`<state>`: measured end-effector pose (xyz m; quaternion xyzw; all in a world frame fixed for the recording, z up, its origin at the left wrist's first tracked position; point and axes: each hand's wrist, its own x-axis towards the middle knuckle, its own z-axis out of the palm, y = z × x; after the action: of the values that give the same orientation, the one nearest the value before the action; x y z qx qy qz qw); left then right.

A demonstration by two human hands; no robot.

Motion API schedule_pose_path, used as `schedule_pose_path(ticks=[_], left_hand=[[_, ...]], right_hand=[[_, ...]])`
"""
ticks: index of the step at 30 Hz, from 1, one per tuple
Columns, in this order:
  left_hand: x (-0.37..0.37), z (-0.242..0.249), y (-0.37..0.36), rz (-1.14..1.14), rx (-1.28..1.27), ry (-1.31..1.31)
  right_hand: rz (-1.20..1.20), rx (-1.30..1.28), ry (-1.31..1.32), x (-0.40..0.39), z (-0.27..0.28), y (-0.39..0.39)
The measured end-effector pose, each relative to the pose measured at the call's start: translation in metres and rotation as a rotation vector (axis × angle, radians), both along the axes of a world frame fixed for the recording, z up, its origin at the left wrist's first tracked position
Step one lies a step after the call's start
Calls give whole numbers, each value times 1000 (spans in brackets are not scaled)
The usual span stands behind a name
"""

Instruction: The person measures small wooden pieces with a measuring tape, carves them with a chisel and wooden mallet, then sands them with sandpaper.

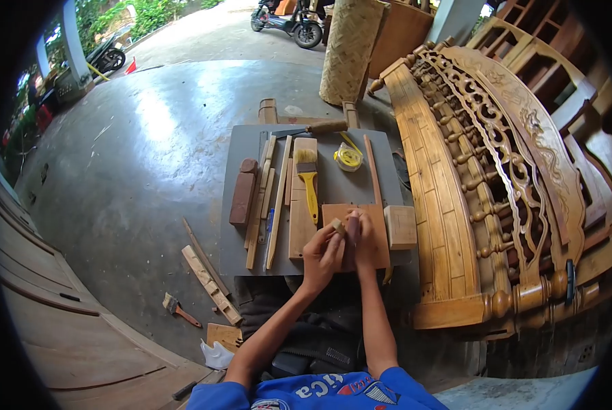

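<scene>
Close together over a reddish-brown board (380, 254), both hands are at work. My left hand (321, 256) is closed around a small pale wooden block (338, 226), its end showing above the fingertips. Fingers of my right hand (365, 240) are wrapped round a dark reddish-brown wood piece (352, 229). Left of them, a paintbrush with a yellow handle (310, 195) lies on a long pale plank (298, 232). A pale wood block (400, 227) sits right of the board.
The grey tabletop (241, 147) also bears a tape measure (348, 158), wooden strips (279, 205), a dark red block (243, 195) and a wood-handled saw (326, 127). Carved furniture (449, 184) stands close on the right. A brush (180, 311) and offcuts (210, 283) lie on the floor.
</scene>
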<state>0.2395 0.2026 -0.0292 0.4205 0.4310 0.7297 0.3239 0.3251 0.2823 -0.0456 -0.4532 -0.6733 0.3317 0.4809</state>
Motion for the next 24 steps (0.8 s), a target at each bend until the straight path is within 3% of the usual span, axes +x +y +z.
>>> schedule_pose_path(ticks=[2, 5, 8, 11, 14, 17, 19, 21, 23, 24], left_hand=[[-14, -3, 0, -6, -64, -122], [-36, 19, -7, -17, -154, -398], [-61, 14, -13, -53, -274, -465], [-69, 18, -20, -46, -373, -594], [-72, 15, -20, -95, -355, -842], [-77, 10, -21, -199, -303, -1014], [-79, 6, -22, -246, -264, -1066], [-79, 3, -21, -276, -259, -1081], [-77, 1, -21, -298, -287, -1060], [-75, 0, -20, -310, -300, -1049]], right_hand=[[-121, -134, -216, -1, 35, 16], [-248, 280, -372, -8, 23, 77], [-621, 871, -604, -28, 52, 96], [-12, 423, -327, -60, 66, 69], [296, -13, -1046, -80, 86, 25], [182, 159, -1001, -75, 82, 25], [43, 178, -771, -60, 113, 4], [14, 382, -442, -28, 130, -8], [-1, 289, -211, 0, 152, -34], [-30, 324, -216, 14, 147, -42]])
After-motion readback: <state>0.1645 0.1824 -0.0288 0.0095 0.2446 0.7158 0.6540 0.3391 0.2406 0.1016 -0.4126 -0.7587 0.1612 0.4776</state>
